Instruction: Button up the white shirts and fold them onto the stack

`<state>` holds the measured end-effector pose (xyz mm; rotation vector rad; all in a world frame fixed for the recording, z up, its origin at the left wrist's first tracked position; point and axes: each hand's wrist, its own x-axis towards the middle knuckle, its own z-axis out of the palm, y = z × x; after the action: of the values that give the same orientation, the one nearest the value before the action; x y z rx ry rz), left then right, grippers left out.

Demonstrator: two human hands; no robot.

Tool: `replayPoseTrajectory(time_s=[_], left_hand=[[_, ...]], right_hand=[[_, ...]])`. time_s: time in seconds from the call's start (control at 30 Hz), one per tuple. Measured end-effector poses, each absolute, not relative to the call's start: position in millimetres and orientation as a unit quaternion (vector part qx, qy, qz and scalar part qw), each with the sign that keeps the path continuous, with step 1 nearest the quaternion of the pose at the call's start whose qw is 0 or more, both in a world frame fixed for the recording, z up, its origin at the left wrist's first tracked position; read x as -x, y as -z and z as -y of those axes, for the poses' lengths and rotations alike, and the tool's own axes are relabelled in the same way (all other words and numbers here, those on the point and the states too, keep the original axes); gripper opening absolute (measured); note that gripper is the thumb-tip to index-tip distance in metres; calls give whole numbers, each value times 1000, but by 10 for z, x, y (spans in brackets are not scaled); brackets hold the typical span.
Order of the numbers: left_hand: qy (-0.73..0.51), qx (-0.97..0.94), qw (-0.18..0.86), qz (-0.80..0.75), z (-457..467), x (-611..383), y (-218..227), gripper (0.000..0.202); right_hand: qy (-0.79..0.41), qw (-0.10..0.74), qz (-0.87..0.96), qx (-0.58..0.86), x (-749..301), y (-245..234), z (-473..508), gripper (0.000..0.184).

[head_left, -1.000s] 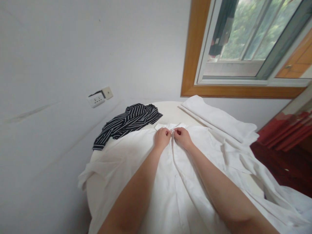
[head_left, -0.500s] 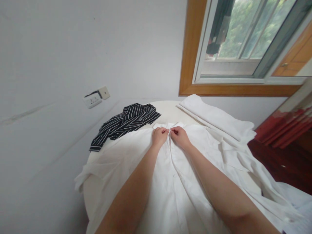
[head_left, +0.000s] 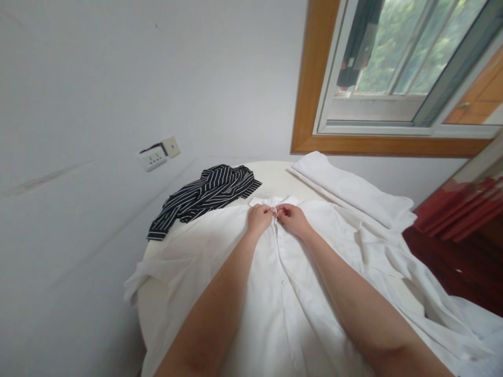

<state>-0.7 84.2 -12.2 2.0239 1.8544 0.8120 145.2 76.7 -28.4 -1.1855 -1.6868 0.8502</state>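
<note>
A white shirt (head_left: 271, 293) lies spread out with its front upward, its sleeves reaching to the left and right. Close below the collar, my left hand (head_left: 260, 217) pinches the left front edge of the shirt. Fingertip to fingertip with it, my right hand (head_left: 293, 219) pinches the right front edge. The fabric is slightly raised between the two hands. Whether a button sits between the fingers is too small to tell. Below the hands the two front edges lie loosely apart, with small buttons faintly visible along the placket.
A pale round table (head_left: 271, 170) carries the clothes. At its back left lies a crumpled black-and-white striped garment (head_left: 208, 191); at its back right, a folded white cloth (head_left: 346, 186). Behind are a wall with a socket (head_left: 152, 158), a wood-framed window (head_left: 298, 125) and a red curtain (head_left: 459, 209).
Both hands keep their pinch at the top of the shirt front, with only slight finger movement. The whole view has shifted a little.
</note>
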Motion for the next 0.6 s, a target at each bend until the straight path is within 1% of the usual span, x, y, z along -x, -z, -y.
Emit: replayPoseTrajectory(time_s=[0.13,0.3,0.5,0.6], left_hand=[[-270,-710,121,-639,-838,10,135,27],[-268,-712,86,-643,-844,0,197,28],[-240,-752,47,-613,-835,5,245,28],[-257,-745,46,-614,-836,8,259,28]], right_hand=[[-425,436,660,440,-1495,284,-777,29],[-434,457,647,429,-1511,320,-818,32],[-464,461,620,433,-1505,388,-890,24],[-503,457,595,430,-1493,337,-861,20]])
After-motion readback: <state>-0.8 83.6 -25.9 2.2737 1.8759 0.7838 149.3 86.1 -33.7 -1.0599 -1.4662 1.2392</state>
